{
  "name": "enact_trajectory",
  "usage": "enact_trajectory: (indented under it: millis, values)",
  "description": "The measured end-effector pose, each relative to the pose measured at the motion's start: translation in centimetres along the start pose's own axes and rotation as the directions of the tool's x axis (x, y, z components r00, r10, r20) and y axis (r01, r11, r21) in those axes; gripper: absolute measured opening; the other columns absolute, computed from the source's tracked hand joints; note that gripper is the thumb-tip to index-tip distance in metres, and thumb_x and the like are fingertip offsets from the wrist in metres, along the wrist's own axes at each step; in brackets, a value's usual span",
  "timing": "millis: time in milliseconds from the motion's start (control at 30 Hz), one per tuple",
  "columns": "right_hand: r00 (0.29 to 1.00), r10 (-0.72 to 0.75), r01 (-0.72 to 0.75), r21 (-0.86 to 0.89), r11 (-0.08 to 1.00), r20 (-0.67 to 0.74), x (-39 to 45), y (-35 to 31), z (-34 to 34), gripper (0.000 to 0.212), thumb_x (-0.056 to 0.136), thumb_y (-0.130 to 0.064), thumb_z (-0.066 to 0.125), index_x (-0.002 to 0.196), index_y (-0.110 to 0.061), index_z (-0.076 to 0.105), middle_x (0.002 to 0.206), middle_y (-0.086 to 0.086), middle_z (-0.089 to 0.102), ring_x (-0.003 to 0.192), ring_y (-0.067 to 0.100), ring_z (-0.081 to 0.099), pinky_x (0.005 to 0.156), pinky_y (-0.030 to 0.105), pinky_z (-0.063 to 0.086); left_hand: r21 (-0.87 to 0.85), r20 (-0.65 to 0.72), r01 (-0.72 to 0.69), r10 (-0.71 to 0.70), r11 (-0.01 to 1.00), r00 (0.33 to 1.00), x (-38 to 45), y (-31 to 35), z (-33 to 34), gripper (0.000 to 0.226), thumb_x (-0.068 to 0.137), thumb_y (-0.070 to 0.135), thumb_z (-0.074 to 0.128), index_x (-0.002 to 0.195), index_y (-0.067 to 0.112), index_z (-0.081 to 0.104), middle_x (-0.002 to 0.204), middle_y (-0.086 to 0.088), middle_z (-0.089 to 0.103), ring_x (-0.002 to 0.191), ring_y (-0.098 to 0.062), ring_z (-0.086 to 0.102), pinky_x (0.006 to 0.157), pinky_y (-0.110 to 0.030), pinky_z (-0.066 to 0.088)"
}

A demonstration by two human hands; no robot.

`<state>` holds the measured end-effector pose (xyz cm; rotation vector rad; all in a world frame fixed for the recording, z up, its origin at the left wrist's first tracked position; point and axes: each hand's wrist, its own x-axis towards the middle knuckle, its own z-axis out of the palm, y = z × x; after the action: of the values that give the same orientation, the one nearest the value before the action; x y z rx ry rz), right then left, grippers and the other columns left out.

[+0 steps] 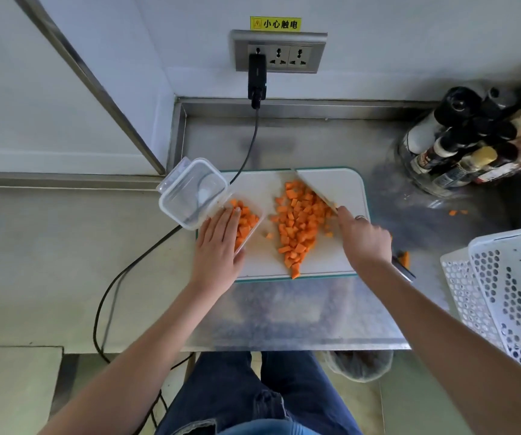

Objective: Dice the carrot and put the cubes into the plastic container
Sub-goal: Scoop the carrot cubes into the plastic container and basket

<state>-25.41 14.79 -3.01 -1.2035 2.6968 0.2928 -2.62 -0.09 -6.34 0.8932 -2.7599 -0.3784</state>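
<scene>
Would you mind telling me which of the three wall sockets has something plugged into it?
The leftmost socket of the steel wall panel: a black adapter hangs from it, while the middle and right sockets show bare holes.

Single head-worn wide-angle view, which looked steeply down and forward from above the person's own forearms and knees at the lower edge of the frame. The cutting board [331, 183] sat at centre frame, near the camera, while the wall socket [279, 51] at upper centre marked the far limit of the view. Straight edges bowed toward the frame borders, and there was no second view to overlap with it.
</scene>
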Motion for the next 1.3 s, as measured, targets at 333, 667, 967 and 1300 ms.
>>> enact_trajectory:
  millis: [333, 667, 967, 1300]
  values:
    - [0.989, 0.131, -0.113, 0.207, 0.972, -0.074, -1.1, 2.1, -0.9, 0.028, 0.103, -0.031, 0.030, 0.111, -0.011, 0.048, 0.085, 0.020, 0.064, 0.074, 0.041, 0.062, 0.059, 0.036, 0.037, -0.023, 0.109, -0.597, 0.595, 0.802, 0.796, -3.1, 5.4, 1.4, 0.061, 0.096, 0.038, 0.043, 0.148, 0.013, 0.021, 0.155, -0.008, 0.017, 0.143, -0.023, 0.016, 0.115, -0.042, 0.019]
    - [0.988, 0.148, -0.124, 0.402, 0.907, -0.029, -4.1, 0.8, 0.5, 0.024, 0.103, -0.029, 0.033, 0.109, -0.011, 0.048, 0.078, 0.015, 0.061, 0.071, 0.037, 0.058, 0.055, 0.033, 0.033, 0.113, 0.194, -0.007, -0.015, 0.994, 0.981, 1.4, 7.4, 5.2, 0.075, 0.095, 0.051, 0.023, 0.148, 0.000, 0.009, 0.154, -0.022, 0.012, 0.143, -0.032, 0.006, 0.117, -0.040, 0.004]
    - [0.703, 0.645, -0.442, 0.894, 0.067, 0.300, -11.4, -2.1, 3.3, 0.037, 0.102, -0.035, 0.031, 0.078, -0.014, 0.048, 0.065, 0.013, 0.054, 0.057, 0.031, 0.052, 0.052, 0.037, 0.043, -0.116, 0.143, -0.107, 0.123, 0.987, 0.982, 4.7, 8.4, 4.8, 0.070, 0.099, 0.048, 0.020, 0.149, 0.001, 0.012, 0.157, -0.015, 0.009, 0.145, -0.026, 0.002, 0.118, -0.039, 0.011]
    - [0.602, 0.664, -0.451, 0.875, -0.176, 0.444, -12.3, -5.5, 3.2, 0.041, 0.103, -0.034, 0.028, 0.080, -0.004, 0.042, 0.051, 0.012, 0.047, 0.030, 0.013, 0.042, 0.032, 0.025, 0.034, -0.107, 0.178, 0.182, -0.161, 0.978, 0.971, 8.3, 8.1, 6.1, 0.079, 0.091, 0.058, 0.007, 0.150, 0.005, 0.010, 0.156, -0.017, 0.013, 0.145, -0.029, 0.008, 0.118, -0.036, 0.002]
